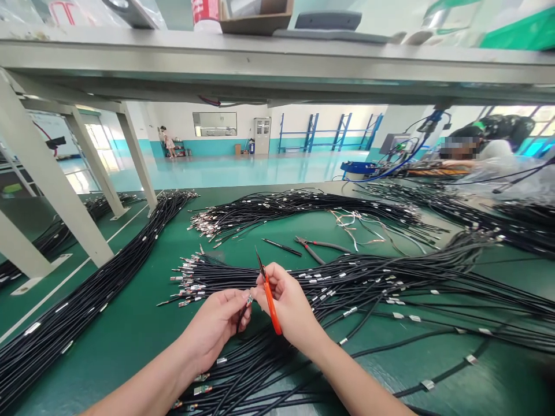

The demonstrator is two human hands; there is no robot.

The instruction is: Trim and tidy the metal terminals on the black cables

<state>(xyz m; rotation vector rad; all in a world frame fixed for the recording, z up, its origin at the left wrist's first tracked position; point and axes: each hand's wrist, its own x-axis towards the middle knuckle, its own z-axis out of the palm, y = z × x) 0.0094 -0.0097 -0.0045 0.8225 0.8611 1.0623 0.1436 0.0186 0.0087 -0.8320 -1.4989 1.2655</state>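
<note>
Pinched between the thumb and fingers of my left hand [223,318] is the end of a black cable [241,319], with a small metal connector [249,300] at its tip. My right hand [286,300] grips orange-handled scissors [272,303], their narrow dark points upward. Its thumb and fingertip meet at the connector, so the exact contact is hidden. Behind both hands lies a bundle of black cables [338,271] with bare connector ends at the left. Another cable bundle [255,364] spreads below my wrists, some of its ends showing small green boards.
Red-handled pliers [318,245] and a black pen-like tool [281,247] lie on the green table [143,323]. Loose wires [355,222] and another cable bundle [303,202] are farther back. A long bundle [108,277] runs along the left. Overhead crosses a shelf [260,63]; a person [481,138] leans at right.
</note>
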